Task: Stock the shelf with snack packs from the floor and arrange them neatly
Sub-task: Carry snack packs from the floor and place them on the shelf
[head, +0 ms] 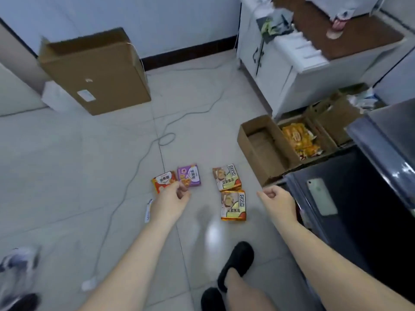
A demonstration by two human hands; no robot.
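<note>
Head view. Floor tiles: four snack packs. Red-orange pack (162, 181) and purple pack (189, 175) side by side; two yellow-brown packs (226, 177), (233, 205) end to end, just right.
Left hand (171, 198): fingers curled, empty, overlapping the red-orange pack's near corner; contact unclear.
Right hand (277, 202): loose fist, empty, beside the dark shelf unit (359, 198).
Handling, judged: light, crinkly, slippery film, crushable contents; pinch by the sealed edge.

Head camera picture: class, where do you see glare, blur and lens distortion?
Head view: glare is a bright patch on the floor tiles below the snack packs; blur smears the shoe at the lower left; wide-angle distortion bends the wall's dark skirting and tilts the white cabinet.
</note>
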